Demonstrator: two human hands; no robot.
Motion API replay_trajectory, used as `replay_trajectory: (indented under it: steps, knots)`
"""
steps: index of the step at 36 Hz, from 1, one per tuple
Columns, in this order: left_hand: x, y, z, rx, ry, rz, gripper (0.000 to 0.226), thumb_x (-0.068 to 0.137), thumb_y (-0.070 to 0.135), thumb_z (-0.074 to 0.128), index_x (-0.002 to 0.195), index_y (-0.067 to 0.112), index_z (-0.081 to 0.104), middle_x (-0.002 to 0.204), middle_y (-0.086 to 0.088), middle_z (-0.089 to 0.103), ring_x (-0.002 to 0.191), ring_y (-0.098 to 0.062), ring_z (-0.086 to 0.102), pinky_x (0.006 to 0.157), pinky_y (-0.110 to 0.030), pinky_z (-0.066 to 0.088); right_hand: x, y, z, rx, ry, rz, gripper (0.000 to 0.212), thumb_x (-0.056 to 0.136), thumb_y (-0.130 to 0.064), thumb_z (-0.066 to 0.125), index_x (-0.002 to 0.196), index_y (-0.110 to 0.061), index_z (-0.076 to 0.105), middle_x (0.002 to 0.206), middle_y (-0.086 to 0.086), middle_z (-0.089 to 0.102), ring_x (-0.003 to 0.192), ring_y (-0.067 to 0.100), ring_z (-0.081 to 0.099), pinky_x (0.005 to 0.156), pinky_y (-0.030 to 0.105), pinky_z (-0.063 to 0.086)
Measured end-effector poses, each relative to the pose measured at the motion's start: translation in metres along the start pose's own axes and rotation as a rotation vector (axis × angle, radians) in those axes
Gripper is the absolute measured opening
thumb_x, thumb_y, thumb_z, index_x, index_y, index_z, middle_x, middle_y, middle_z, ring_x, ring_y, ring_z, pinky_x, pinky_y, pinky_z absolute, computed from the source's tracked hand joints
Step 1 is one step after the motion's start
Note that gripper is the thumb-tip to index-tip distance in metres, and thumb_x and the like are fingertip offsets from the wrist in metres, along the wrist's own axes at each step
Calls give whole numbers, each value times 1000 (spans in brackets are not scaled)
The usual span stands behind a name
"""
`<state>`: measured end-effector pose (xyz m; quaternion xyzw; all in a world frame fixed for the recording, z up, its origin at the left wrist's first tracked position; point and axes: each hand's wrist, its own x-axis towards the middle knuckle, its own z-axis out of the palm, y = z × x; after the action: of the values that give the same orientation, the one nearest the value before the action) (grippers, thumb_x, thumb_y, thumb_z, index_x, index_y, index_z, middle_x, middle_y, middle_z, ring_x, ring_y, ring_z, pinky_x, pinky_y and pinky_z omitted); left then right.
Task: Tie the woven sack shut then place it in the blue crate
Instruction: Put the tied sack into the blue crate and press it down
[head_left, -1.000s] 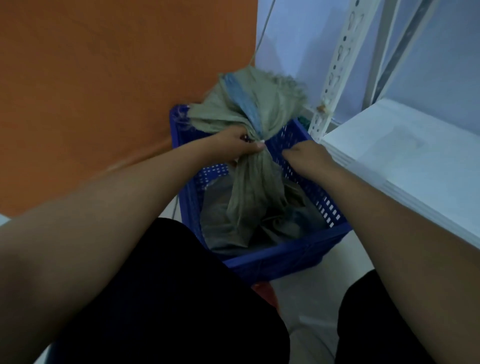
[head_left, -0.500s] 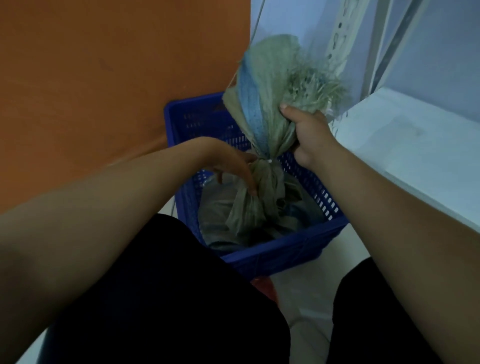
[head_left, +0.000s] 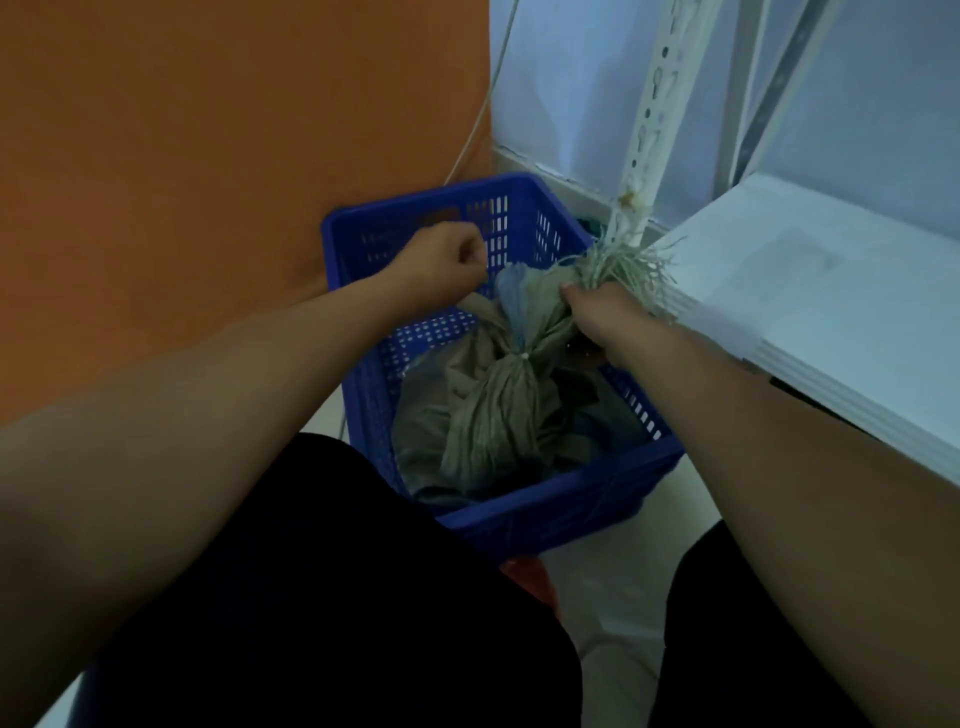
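Note:
The grey-green woven sack (head_left: 488, 415) sits inside the blue crate (head_left: 550, 514), its neck cinched by a small white tie (head_left: 523, 357). Above the tie the loose top, with a blue stripe and frayed threads (head_left: 623, 267), leans to the right. My right hand (head_left: 597, 312) grips that loose top just under the frayed end, near the crate's right wall. My left hand (head_left: 447, 254) hovers over the crate's far left part, apart from the sack, with fingers curled into a fist; nothing shows in it.
An orange wall (head_left: 208, 182) rises behind the crate on the left. A white shelf board (head_left: 831, 312) juts in at right, beside a perforated white upright (head_left: 652, 104). A thin cable (head_left: 483, 114) runs down the wall. My dark-clothed knees (head_left: 311, 597) fill the foreground.
My right hand has brought the sack's loose top down from upright and bent it to the right. My left hand left the sack's neck and rose to the crate's far side.

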<state>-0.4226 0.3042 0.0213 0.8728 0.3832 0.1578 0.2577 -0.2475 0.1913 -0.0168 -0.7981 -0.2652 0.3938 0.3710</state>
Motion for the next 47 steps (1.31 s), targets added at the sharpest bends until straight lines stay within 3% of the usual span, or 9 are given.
replay_trajectory:
  steps: [7,13,18,22,27,32,40,44,47]
  knots:
    - [-2,8,39,102,-747,-70,125,51,77,81,154,37,22,157,7,33,141,-18,36,119,-45,30,4,-10,13,68,96,-18,61,95,-52,43,141,-13,49,140,11,55,117,31,57,97,38,47]
    - [-12,-16,87,557,-816,-24,154,49,80,77,157,19,-14,167,-3,-2,154,-26,4,125,-43,10,6,-6,14,-337,319,-446,52,92,-27,55,140,-13,43,136,14,51,126,34,47,97,47,47]
    - [-26,-5,112,742,-910,90,141,69,57,82,155,11,-21,165,-12,-17,152,-31,-11,123,-41,3,4,7,27,-711,-220,-473,50,94,-20,58,143,-19,46,137,8,55,122,28,53,101,37,45]
    - [-22,-20,127,755,-885,291,93,87,33,71,158,14,14,164,-14,11,152,-34,9,125,-44,11,4,25,37,-890,-503,-248,48,97,-27,55,142,-25,37,139,10,50,114,29,55,100,45,45]
    - [-14,-25,105,600,-770,411,69,87,14,70,148,11,38,157,-11,30,144,-27,32,116,-30,26,12,32,40,-952,-490,-235,74,95,-15,61,156,-26,21,149,15,43,118,30,51,97,40,43]
    - [-5,-27,81,606,-444,504,52,90,12,64,138,12,47,147,-11,43,128,-31,50,95,-47,50,23,18,44,-859,-263,-276,51,85,-37,63,133,-25,51,128,12,59,108,32,59,98,49,50]
    - [11,-32,39,628,227,73,16,97,18,48,111,10,48,110,-14,54,90,-35,56,60,-41,33,22,23,27,-655,37,-303,14,91,-27,55,90,-13,58,82,3,56,75,22,59,64,33,45]
    - [6,-39,36,513,137,-262,45,101,42,44,128,6,44,117,-18,55,86,-35,58,64,-41,37,14,14,34,-727,94,-354,21,92,-30,54,102,-12,59,93,7,59,82,26,58,70,36,48]
    - [2,-46,31,427,-187,-443,38,95,46,53,92,9,58,96,-13,64,70,-24,55,65,-36,43,10,18,43,-857,-86,-219,53,82,-48,52,124,-16,56,117,12,60,101,33,59,91,46,50]
